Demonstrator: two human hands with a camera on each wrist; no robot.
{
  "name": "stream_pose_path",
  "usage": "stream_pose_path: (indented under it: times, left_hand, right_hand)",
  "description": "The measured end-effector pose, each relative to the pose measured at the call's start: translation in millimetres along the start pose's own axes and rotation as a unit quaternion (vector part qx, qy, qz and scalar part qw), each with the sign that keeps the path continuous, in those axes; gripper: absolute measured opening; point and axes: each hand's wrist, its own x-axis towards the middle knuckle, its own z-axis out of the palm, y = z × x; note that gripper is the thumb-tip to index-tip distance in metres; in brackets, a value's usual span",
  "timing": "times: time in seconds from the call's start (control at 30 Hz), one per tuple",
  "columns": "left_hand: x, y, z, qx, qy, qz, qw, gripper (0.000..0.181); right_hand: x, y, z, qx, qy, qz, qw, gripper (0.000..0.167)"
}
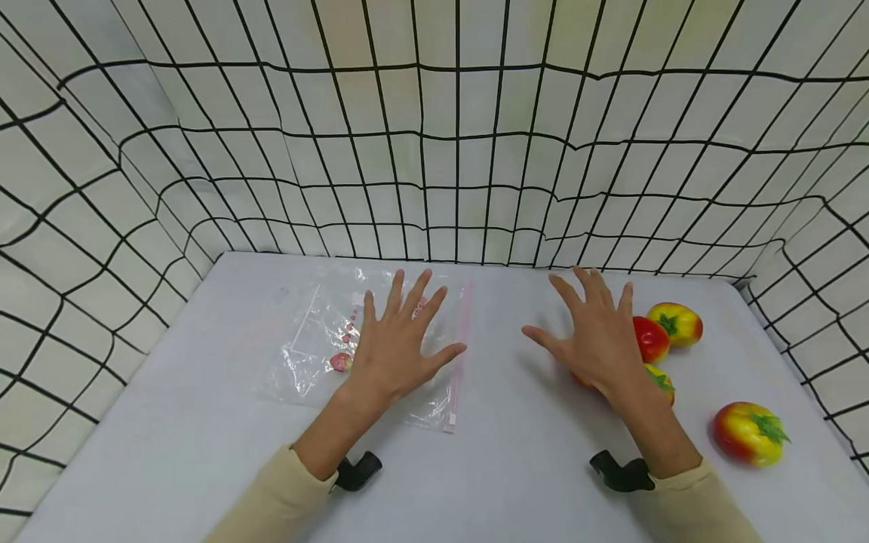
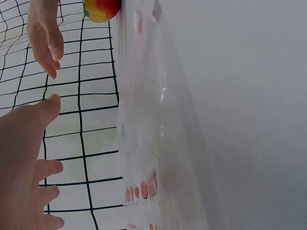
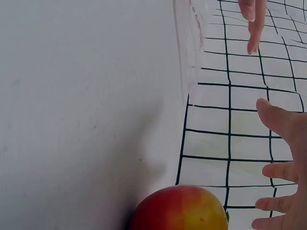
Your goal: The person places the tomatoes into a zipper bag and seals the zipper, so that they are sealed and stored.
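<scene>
My left hand (image 1: 395, 345) hovers with spread fingers above a clear plastic zip bag (image 1: 305, 377) that lies flat on the table. The bag has red print and a pink zip edge along its right side. In the left wrist view the hand (image 2: 19, 158) is beside the bag (image 2: 158, 124), apart from it. My right hand (image 1: 597, 339), fingers also spread, hangs over the table and partly hides a group of red-yellow toy fruits (image 1: 652, 339) with green leaves. Below that hand (image 3: 288, 167) in the right wrist view sits one such fruit (image 3: 180, 211). Neither hand holds anything.
A separate red-yellow fruit (image 1: 747, 434) lies on the white table (image 1: 489, 483) at the right, beyond the right forearm. Black wire mesh (image 1: 458, 162) encloses the back and both sides. Each wrist wears a black device (image 1: 358, 473) below the sleeve.
</scene>
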Motion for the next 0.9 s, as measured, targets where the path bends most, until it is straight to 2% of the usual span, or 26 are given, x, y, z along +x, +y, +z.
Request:
stream_pose_path:
  times: [0.33,0.47,0.7,0.9]
  left_hand:
    - [-3.5,0.5,1.4,-0.081,-0.010,-0.010,0.9966,0.084]
    - [-4.3,0.9,2.8,-0.094,-0.009,-0.013,0.9955,0.082]
    - [-6.0,0.1,5.6,-0.101,-0.008,-0.017,0.9947,0.079]
    - [-9.5,-2.8,7.9,-0.121,-0.011,-0.019,0.9924,0.077]
  right_hand:
    - [1.5,-14,4,0.076,0.011,-0.015,0.9969,0.070]
    - [2.4,-17,5,0.111,0.014,-0.020,0.9935,0.064]
    - [5.0,-24,9,0.178,-0.026,-0.001,0.9836,0.060]
    - [5.1,-31,15,0.213,-0.058,0.012,0.9752,0.058]
